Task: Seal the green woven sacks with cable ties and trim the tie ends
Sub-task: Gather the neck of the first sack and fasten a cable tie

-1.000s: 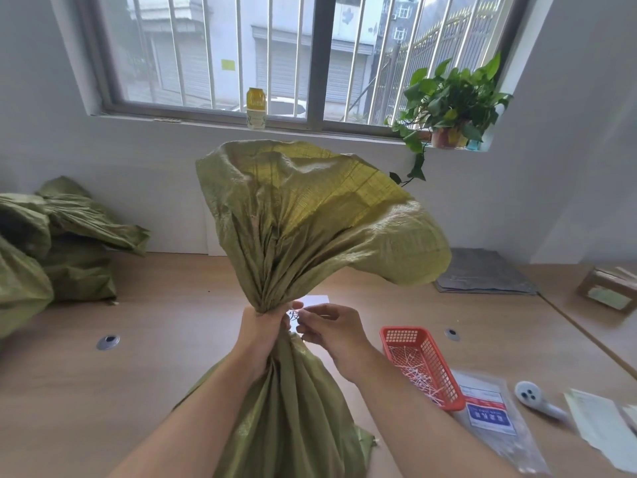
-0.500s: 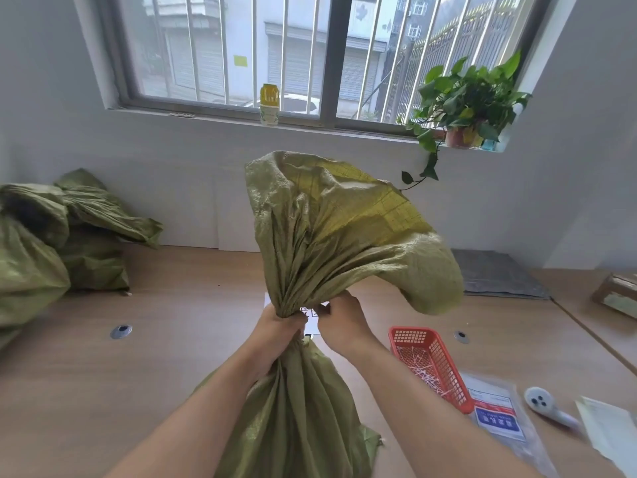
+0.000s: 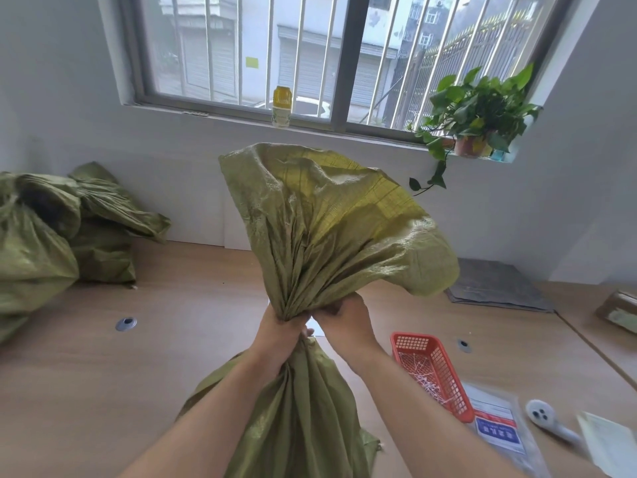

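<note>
Between both hands' fingers [image 3: 303, 322], the green sack [image 3: 331, 229] neck bunches.

Woven plastic against matt wood.
Coarse, faintly shiny weave on the green sack [image 3: 331, 229]; smooth matt wood-look table [image 3: 138, 367]; glossy red plastic mesh basket [image 3: 444, 357] at lower right.

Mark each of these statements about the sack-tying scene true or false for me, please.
1. Both hands grip the gathered neck of the green sack. True: left hand, right hand.
2. The red basket is left of the arms. False: it is on the right.
3. A potted plant stands on the windowsill. True.
4. The held sack is the only one. False: other green sacks lie at the left.
</note>
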